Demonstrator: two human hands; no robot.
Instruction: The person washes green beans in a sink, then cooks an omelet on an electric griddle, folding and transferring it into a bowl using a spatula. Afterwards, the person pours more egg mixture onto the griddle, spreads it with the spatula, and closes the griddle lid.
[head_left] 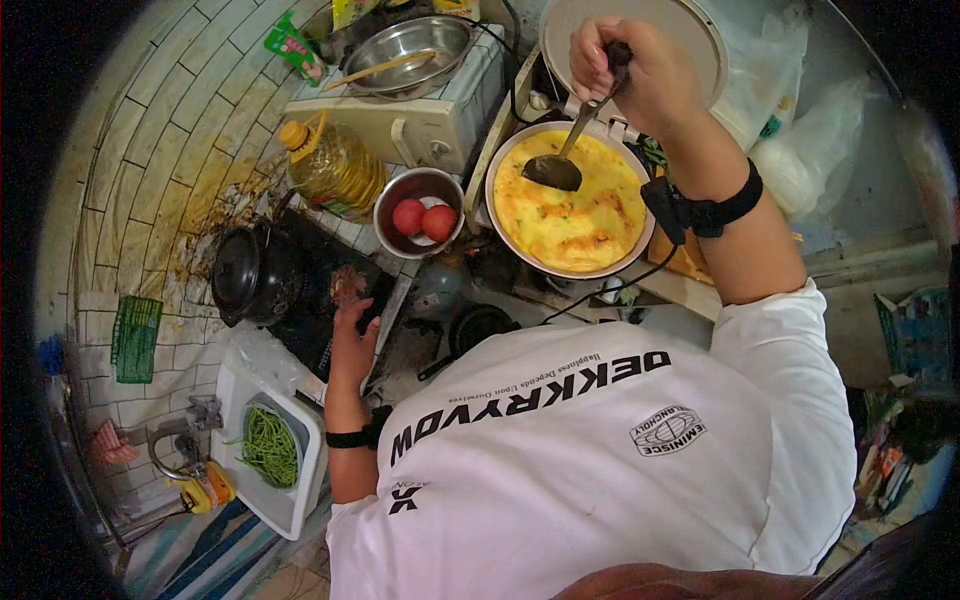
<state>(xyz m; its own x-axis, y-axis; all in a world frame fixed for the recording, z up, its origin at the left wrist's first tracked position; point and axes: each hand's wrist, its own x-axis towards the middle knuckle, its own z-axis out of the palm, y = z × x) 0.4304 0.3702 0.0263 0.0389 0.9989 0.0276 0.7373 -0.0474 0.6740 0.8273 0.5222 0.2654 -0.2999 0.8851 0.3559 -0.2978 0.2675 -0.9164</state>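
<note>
My right hand is closed around the dark handle of a metal ladle. The ladle's bowl rests on or just above a yellow omelette, browned in patches with green flecks. The omelette fills a round electric pan, whose pale lid stands open behind my hand. On the left, my left hand has its fingers apart over or on the edge of a black cooktop. It appears to hold nothing; whether it touches the surface I cannot tell.
A metal pot with two red tomatoes stands left of the pan, near an oil bottle. A lidded black pot is on the cooktop. Green beans lie in a white sink. A steel bowl with chopsticks sits on a white appliance.
</note>
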